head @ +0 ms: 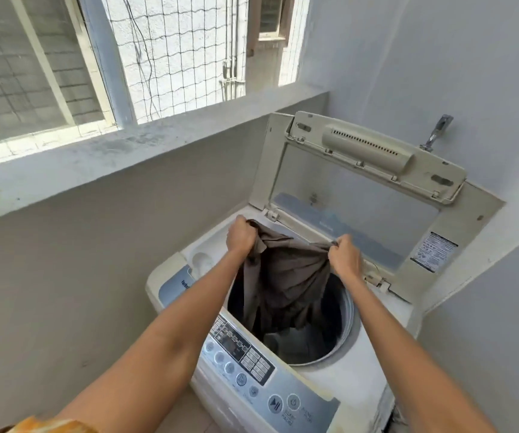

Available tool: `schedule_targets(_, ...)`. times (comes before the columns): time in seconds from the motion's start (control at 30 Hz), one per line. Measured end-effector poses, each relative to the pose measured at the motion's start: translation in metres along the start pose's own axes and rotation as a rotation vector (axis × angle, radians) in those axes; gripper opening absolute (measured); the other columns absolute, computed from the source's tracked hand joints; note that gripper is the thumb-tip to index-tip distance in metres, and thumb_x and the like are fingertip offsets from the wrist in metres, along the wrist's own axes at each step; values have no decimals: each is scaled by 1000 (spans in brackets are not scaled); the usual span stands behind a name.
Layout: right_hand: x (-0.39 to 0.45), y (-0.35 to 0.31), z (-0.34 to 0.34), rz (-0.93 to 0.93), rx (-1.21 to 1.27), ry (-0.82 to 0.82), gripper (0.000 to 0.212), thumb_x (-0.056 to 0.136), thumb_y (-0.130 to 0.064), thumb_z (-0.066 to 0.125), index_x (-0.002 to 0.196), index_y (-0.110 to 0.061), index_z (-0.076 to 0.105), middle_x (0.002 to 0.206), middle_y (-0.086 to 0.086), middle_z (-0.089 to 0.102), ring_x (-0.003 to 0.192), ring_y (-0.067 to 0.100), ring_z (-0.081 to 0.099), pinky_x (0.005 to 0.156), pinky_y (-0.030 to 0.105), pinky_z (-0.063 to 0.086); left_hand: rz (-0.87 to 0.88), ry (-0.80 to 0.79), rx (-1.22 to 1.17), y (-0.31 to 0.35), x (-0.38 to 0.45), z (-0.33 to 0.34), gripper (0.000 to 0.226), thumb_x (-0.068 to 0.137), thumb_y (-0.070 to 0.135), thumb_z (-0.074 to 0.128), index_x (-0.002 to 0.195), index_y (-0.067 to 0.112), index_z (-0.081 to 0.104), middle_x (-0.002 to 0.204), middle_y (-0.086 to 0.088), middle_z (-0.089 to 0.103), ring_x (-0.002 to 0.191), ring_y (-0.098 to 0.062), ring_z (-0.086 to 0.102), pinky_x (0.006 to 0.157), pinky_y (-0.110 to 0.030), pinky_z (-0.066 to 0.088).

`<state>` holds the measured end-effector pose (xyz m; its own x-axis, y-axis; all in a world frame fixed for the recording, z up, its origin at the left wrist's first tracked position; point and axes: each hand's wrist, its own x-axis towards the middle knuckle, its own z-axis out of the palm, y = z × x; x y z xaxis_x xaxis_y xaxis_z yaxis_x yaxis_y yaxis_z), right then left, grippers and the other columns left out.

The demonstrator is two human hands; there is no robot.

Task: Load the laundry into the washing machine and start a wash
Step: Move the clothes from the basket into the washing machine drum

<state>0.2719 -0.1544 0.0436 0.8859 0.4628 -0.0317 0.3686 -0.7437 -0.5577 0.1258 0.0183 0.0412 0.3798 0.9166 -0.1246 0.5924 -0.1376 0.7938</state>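
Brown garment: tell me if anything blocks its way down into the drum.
Nothing visible does. The lid stands raised, and the brown garment, held by the left hand and right hand, already hangs into the open drum.

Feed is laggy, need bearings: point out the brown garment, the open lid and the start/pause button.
brown garment (286,276), head view, middle of hanging cloth.
open lid (361,195), head view, clear window panel.
start/pause button (274,404), head view, button face.

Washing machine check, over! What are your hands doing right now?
Left hand and right hand both grip the brown garment, spread over the open drum. Lid up. Nothing blocking.
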Motion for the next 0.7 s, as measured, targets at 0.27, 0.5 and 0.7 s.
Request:
schedule_targets(0.27,-17,39,114,167,-42,-297,47,90,2,40,132,-15,55,128,14,60,113,31,58,82,31,48,63,-442,-110,-38,42,75,54,82,-12,37,132,3,54,140,-14,50,134,-25,43,112,-25,29)
schedule_targets(0.5,-26,81,230,134,-236,-878,70,99,-16,39,152,-15,-7,159,9,8,145,34,11,112,41,27,124,-995,693,-127,59,151,81,90,14,47,152,11,-4,157,-15,15,144,-34,18,116,-51,21)
schedule_targets(0.7,-34,100,261,220,-207,-853,59,99,-25,41,151,-15,16,152,11,26,138,32,30,109,41,35,193,-923,609,-155,60,185,56,99,27,43,148,9,23,148,-18,34,134,-34,38,109,-41,34)
